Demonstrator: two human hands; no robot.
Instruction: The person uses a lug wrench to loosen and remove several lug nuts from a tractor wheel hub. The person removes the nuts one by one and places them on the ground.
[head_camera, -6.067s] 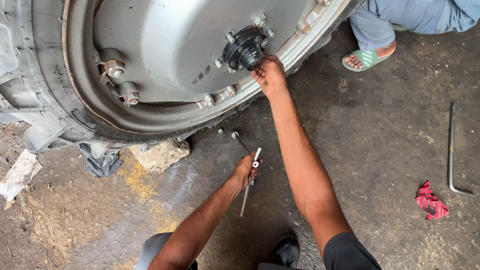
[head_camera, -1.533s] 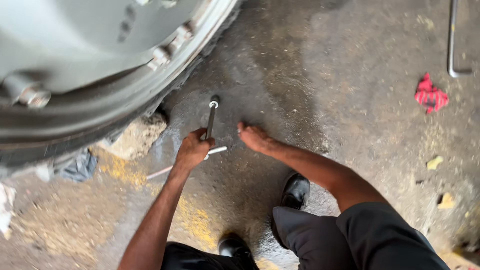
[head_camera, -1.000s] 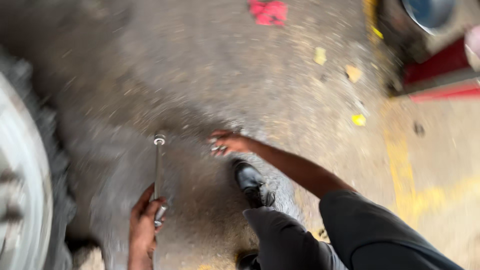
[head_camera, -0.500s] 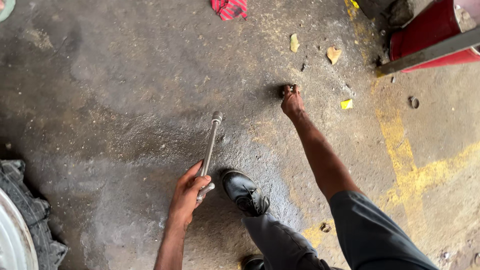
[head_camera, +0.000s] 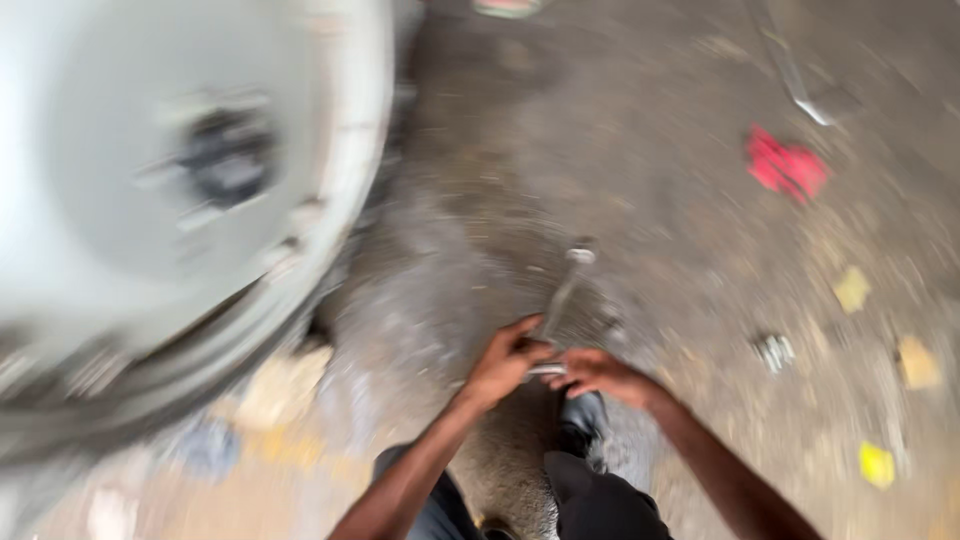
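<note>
Head view is blurred. Left hand (head_camera: 503, 362) has its fingers clamped around the lower end of a metal wrench (head_camera: 560, 305), whose socket end points away from the fingers, over the dirty floor (head_camera: 650, 180). Right hand (head_camera: 598, 372) meets the same end just beside the left fingers; whether its fingers are closed cannot be told. A big grey wheel (head_camera: 170, 200) is to the left of them, a red rag (head_camera: 785, 166) far right.

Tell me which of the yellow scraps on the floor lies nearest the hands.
The pale yellow scrap right of the wrench, below the red rag. The brighter one and the tan one lie farther right of the right hand.
</note>
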